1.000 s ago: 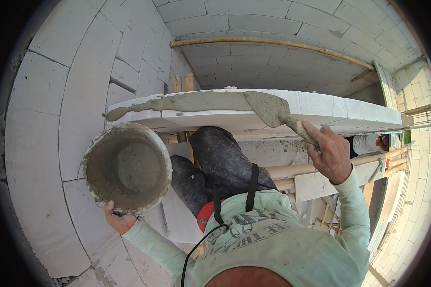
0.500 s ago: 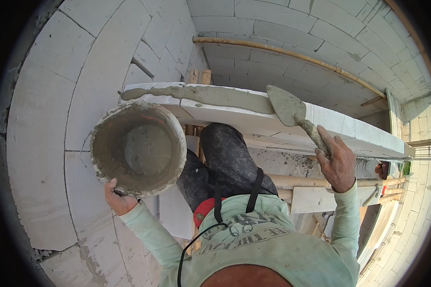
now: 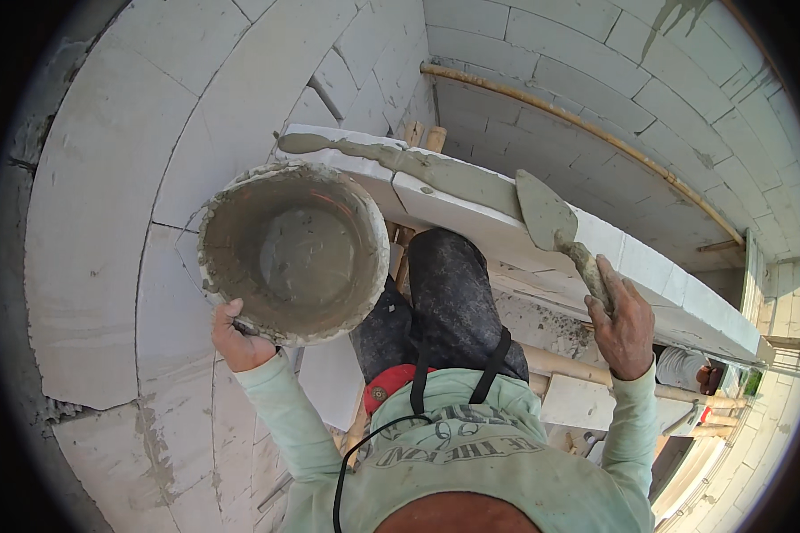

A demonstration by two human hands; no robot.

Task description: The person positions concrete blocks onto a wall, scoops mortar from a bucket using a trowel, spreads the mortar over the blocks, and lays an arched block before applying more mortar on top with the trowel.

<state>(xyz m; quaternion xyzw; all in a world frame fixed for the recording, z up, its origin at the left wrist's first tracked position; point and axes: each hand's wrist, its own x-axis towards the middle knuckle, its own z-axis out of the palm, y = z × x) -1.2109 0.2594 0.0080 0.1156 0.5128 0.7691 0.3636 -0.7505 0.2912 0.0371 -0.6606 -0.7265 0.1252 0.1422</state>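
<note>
At the left, my left hand (image 3: 243, 338) grips the lower rim of a mortar-crusted bucket (image 3: 218, 266), tilted so its inside shows. Wet grey mortar coats its walls and lies at the bottom. My right hand (image 3: 622, 324) is wrapped round the handle of a trowel (image 3: 545, 211), whose grey-smeared blade rests at the right end of a mortar strip (image 3: 462, 185). That strip runs along the top of a low wall of white blocks (image 3: 471, 213). Bare block top continues to the right of the blade.
A block wall (image 3: 124, 178) rises close on the left, and another (image 3: 587, 53) stands behind. A bamboo pole (image 3: 587, 127) crosses beyond the low wall. Below lie more poles and a pale board (image 3: 578, 401). At the far right, another person (image 3: 684, 368) is partly visible.
The whole view has shifted and turned, so the wall and bucket appear further right. The trowel blade sits slightly further along the mortar strip's right end. Both hands keep their hold.
</note>
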